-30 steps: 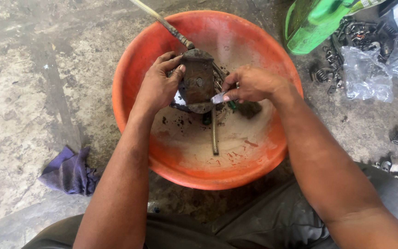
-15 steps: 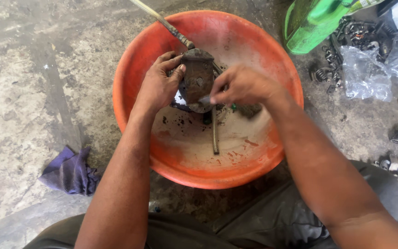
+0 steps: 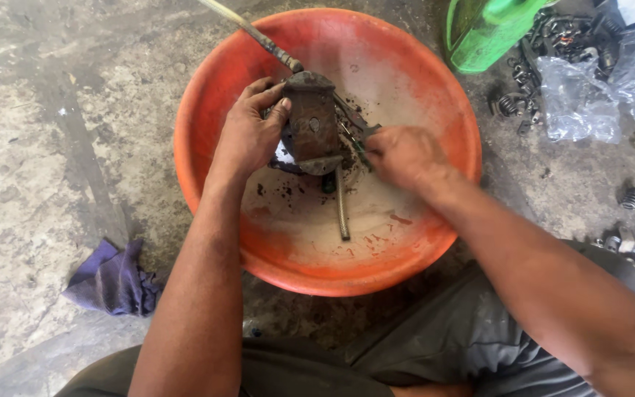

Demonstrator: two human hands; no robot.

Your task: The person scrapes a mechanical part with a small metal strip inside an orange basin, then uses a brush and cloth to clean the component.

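Your left hand (image 3: 248,140) clamps rusty metal part (image 3: 311,129) upright over orange basin (image 3: 207,110), so grime drops inside. Your right hand (image 3: 398,156) closed on small tool at part's right edge; tool mostly hidden. Purple rag (image 3: 112,279) lies left of your left forearm.

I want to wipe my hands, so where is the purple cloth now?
In the head view, the crumpled purple cloth lies on the concrete floor, at lower left, beside the left forearm and left of the round orange plastic basin.
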